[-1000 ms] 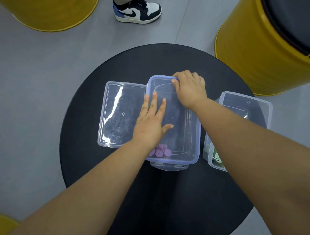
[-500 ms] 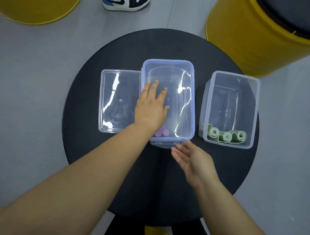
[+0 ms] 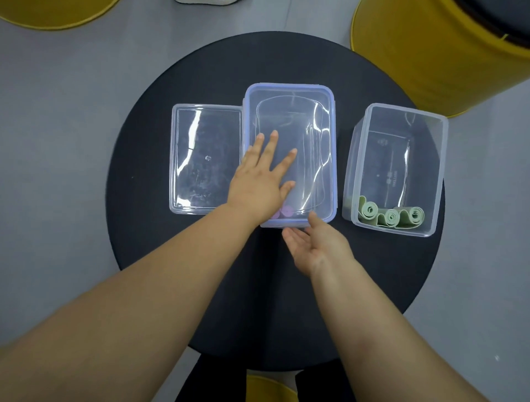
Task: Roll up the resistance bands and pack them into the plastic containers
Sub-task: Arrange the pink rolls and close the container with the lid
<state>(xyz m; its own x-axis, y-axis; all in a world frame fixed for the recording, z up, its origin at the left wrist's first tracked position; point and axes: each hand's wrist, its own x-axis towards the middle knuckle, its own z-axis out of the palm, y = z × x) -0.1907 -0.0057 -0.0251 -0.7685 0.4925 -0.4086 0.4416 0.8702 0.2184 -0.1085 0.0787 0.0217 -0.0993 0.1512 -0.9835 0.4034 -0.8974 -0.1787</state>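
A clear container with a blue-rimmed lid (image 3: 318, 94) stands mid-table, and rolled purple bands (image 3: 284, 213) show through its near end. My left hand (image 3: 262, 180) lies flat on the lid with fingers spread. My right hand (image 3: 314, 244) is palm-up at the container's near edge, fingertips at the front latch, thumb against the lid rim. To the right, an open clear container (image 3: 401, 172) holds rolled green bands (image 3: 391, 216) at its near end. A loose clear lid (image 3: 205, 157) lies flat on the left, touching the middle container.
The round black table (image 3: 160, 258) carries all three items. Yellow drums stand on the grey floor at the back right (image 3: 430, 51) and back left (image 3: 57, 11). Another yellow object (image 3: 266, 388) sits under the table's near edge. A shoe (image 3: 206, 2) shows at the top edge.
My right hand left the lid's far corner and came round to the container's near edge, now touching the front latch. The left hand stayed flat on the lid. The view shifted.
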